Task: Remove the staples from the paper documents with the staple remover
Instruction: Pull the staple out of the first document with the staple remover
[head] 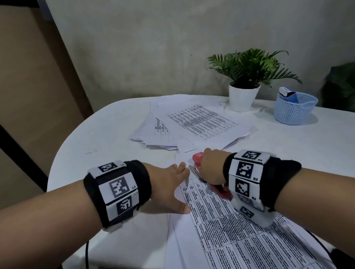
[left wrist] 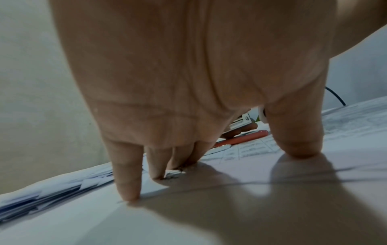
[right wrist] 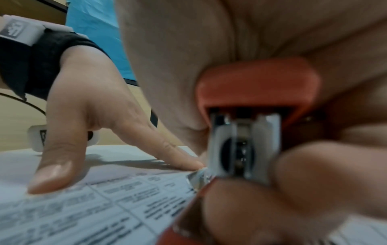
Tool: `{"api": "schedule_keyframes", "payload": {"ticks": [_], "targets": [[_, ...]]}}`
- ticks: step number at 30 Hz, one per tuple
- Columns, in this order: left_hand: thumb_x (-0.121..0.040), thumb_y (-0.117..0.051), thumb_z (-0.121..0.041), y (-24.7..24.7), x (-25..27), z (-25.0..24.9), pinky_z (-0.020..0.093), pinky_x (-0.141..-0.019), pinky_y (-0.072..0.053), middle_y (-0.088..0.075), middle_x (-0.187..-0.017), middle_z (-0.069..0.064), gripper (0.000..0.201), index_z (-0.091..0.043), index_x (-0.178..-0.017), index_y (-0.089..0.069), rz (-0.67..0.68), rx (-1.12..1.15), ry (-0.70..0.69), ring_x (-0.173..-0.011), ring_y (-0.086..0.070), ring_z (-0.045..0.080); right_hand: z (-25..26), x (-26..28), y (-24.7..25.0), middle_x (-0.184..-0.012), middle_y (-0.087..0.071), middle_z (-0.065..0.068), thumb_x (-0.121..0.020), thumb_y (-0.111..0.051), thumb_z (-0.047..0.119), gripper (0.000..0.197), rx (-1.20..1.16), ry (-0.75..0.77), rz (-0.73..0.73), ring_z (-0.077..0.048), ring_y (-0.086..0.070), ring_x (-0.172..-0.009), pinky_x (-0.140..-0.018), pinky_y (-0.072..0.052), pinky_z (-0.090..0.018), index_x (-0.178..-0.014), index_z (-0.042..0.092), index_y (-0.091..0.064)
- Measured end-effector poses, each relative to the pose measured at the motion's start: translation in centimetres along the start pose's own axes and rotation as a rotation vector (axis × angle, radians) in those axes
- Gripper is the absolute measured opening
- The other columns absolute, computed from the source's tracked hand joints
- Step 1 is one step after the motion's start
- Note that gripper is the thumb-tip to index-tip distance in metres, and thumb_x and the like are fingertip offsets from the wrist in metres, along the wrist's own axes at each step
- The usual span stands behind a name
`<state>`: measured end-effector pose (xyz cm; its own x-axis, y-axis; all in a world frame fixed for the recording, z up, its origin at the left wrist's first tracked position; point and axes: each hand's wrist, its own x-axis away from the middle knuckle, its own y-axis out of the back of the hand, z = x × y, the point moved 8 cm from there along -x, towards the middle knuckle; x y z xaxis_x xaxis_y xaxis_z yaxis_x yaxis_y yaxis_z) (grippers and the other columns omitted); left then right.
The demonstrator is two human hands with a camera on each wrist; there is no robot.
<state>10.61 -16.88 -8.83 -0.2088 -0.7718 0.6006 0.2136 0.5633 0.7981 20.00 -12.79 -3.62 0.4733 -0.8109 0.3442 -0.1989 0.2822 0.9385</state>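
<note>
A printed paper document point(head: 232, 233) with a table of text lies at the near edge of the white table point(head: 96, 137). My left hand point(head: 170, 187) presses its straight fingers point(left wrist: 127, 182) and thumb down on the document's top left corner. My right hand point(head: 212, 167) grips a red staple remover point(head: 199, 159) with metal jaws point(right wrist: 245, 149). The tool's metal tip point(right wrist: 199, 177) touches the paper right beside my left fingertips point(right wrist: 188, 164). The staple itself cannot be made out.
A loose pile of more printed sheets point(head: 192, 123) lies at the table's middle. Behind it stand a potted fern in a white pot point(head: 243, 95) and a light blue mesh basket point(head: 294, 108) holding small items. A black cable point(head: 87, 256) hangs off the near edge.
</note>
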Motion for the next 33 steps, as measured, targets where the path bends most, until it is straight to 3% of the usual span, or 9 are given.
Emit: {"api": "schedule_keyframes", "payload": {"ticks": [3,6,10,14,20,23,25,28,33], "targets": [[-0.081,-0.038,-0.075,0.2,0.0,-0.2,0.046,-0.119,-0.011,0.025,-0.156,-0.002,0.104,-0.019,-0.148,0.02,0.016,-0.022,0.007,-0.146,0.012,0.013,0.1,0.0,0.2,-0.134,-0.044,-0.014,-0.102,-0.025,0.03,0.042,-0.019,-0.019,0.008,-0.026,-0.049,-0.122,-0.094,-0.04,-0.031,-0.133,0.002,-0.034],[-0.081,-0.037,-0.075,0.2,0.1,-0.3,0.046,-0.119,-0.01,0.026,-0.155,-0.003,0.104,-0.019,-0.147,0.021,0.024,-0.026,0.005,-0.146,0.013,0.012,-0.3,-0.5,-0.1,-0.13,-0.048,-0.013,-0.101,-0.033,0.031,0.042,-0.007,-0.04,0.042,-0.027,-0.051,-0.118,-0.093,-0.042,-0.032,-0.132,0.003,-0.032],[-0.079,-0.035,-0.077,-0.1,-0.1,-0.1,0.047,-0.119,-0.01,0.028,-0.154,-0.003,0.105,-0.02,-0.147,0.022,0.033,-0.043,-0.005,-0.146,0.014,0.012,-1.4,-2.2,0.0,-0.119,-0.058,-0.011,-0.098,-0.041,0.025,0.037,-0.036,-0.019,0.023,-0.025,-0.055,-0.1,-0.08,-0.041,-0.032,-0.128,0.007,-0.032],[-0.082,-0.036,-0.074,0.2,0.1,-0.5,0.047,-0.119,-0.011,0.028,-0.154,-0.002,0.104,-0.018,-0.147,0.022,0.048,-0.055,0.003,-0.146,0.014,0.013,-1.7,-2.8,0.2,-0.116,-0.059,-0.012,-0.098,-0.042,0.029,0.035,-0.017,0.023,-0.023,-0.025,-0.053,-0.092,-0.076,-0.039,-0.032,-0.125,0.008,-0.035],[-0.083,-0.037,-0.073,0.1,0.0,-0.5,0.047,-0.119,-0.011,0.027,-0.155,-0.001,0.104,-0.016,-0.147,0.022,0.044,-0.04,-0.005,-0.146,0.014,0.014,-1.1,-2.8,-0.4,-0.117,-0.056,-0.013,-0.099,-0.039,0.033,0.038,-0.07,-0.041,-0.102,-0.027,-0.057,-0.105,-0.07,-0.036,-0.028,-0.122,0.004,-0.038],[-0.082,-0.037,-0.074,0.0,0.0,-0.4,0.047,-0.119,-0.012,0.027,-0.155,-0.001,0.105,-0.016,-0.147,0.023,0.042,-0.045,-0.004,-0.146,0.013,0.014,-1.1,-2.9,-0.6,-0.115,-0.056,-0.012,-0.099,-0.04,0.03,0.034,-0.089,-0.06,-0.107,-0.026,-0.056,-0.095,-0.07,-0.035,-0.029,-0.121,0.005,-0.038],[-0.082,-0.037,-0.074,0.1,0.0,-0.5,0.048,-0.119,-0.012,0.027,-0.155,-0.001,0.104,-0.017,-0.147,0.023,0.045,-0.05,0.002,-0.146,0.013,0.014,-1.1,-3.3,-0.5,-0.108,-0.059,-0.011,-0.099,-0.04,0.031,0.032,-0.1,-0.035,-0.096,-0.023,-0.05,-0.084,-0.07,-0.037,-0.03,-0.12,0.007,-0.036],[-0.083,-0.037,-0.072,0.3,0.2,-0.6,0.048,-0.119,-0.012,0.027,-0.155,-0.001,0.103,-0.017,-0.147,0.022,0.057,-0.051,0.008,-0.146,0.013,0.014,-1.3,-4.0,-0.4,-0.093,-0.053,-0.007,-0.098,-0.041,0.033,0.028,-0.043,0.01,-0.057,-0.023,-0.047,-0.082,-0.072,-0.038,-0.031,-0.115,0.012,-0.034],[-0.081,-0.034,-0.076,-0.1,0.1,-0.3,0.048,-0.118,-0.014,0.028,-0.155,-0.002,0.105,-0.018,-0.146,0.023,0.045,-0.056,0.003,-0.146,0.013,0.013,-0.9,-4.5,-0.3,-0.103,-0.06,-0.009,-0.097,-0.044,0.032,0.033,-0.04,0.031,-0.097,-0.022,-0.049,-0.08,-0.069,-0.039,-0.03,-0.119,0.008,-0.036]]}}
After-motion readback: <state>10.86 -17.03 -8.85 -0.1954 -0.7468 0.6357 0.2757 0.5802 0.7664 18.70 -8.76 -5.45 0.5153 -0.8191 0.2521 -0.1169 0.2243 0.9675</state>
